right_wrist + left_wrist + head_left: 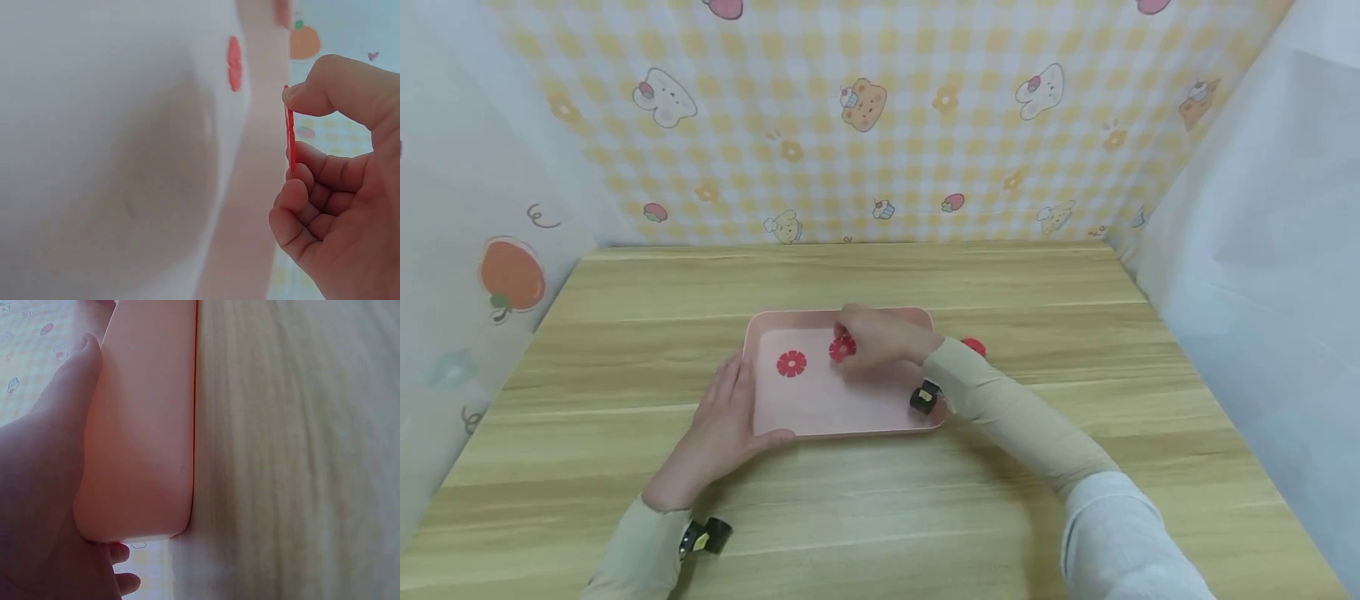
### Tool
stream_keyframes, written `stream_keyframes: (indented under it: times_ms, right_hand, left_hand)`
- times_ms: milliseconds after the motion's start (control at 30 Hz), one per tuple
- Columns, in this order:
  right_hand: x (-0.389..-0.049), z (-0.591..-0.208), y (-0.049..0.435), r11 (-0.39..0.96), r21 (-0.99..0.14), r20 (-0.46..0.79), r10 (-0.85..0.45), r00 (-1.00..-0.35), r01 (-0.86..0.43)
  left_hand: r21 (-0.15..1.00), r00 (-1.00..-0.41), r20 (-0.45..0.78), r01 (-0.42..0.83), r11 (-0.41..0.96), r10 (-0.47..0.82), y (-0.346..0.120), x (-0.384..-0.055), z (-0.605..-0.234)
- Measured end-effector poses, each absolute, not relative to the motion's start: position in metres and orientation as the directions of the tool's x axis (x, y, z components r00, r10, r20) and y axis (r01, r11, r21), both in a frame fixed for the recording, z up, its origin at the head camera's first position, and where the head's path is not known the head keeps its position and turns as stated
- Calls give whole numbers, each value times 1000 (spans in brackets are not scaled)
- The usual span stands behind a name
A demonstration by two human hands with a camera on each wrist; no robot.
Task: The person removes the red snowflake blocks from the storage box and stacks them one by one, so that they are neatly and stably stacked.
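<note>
My right hand is over the pink tray, pinching a red flower-shaped plastic disc between thumb and fingers. In the right wrist view the disc stands edge-on, apart from the tray floor. A second red flower-shaped disc lies flat in the left part of the tray. Another red disc is on the table right of the tray, partly hidden by my right forearm. My left hand rests against the tray's front left corner, straight fingers along the left side and thumb along the front edge.
The tray stands on a wood-grain table. A yellow checked cloth hangs at the back, with pale sheets at the sides. Each wrist carries a small black camera.
</note>
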State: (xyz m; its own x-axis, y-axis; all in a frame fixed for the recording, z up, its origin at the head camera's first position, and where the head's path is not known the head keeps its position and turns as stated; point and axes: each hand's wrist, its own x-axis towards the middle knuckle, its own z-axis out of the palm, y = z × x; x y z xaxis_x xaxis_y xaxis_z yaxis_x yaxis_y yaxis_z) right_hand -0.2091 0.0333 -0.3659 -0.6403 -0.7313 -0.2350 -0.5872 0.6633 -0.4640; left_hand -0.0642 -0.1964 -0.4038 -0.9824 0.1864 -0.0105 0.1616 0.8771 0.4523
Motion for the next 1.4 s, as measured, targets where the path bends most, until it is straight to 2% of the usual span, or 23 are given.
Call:
stream_keyframes:
  times_ms: [400,833,1100,1400]
  right_hand:
    - [-214,-350,69,683,-393,-165,-711,-683,-616]
    - [-217,-349,142,748,-448,-121,-593,-796,-489]
    - [-214,-367,184,742,-435,-59,-588,-806,-510]
    - [-208,-383,203,759,-439,-95,-572,-815,-482]
  left_hand:
    - [455,-983,0,163,875,183,-196,-64,-405]
    - [458,-983,-9,159,875,184,-195,-64,-401]
    - [446,-982,-5,167,879,189,-195,-63,-401]
    - [434,-979,-1,182,882,203,-193,-64,-400]
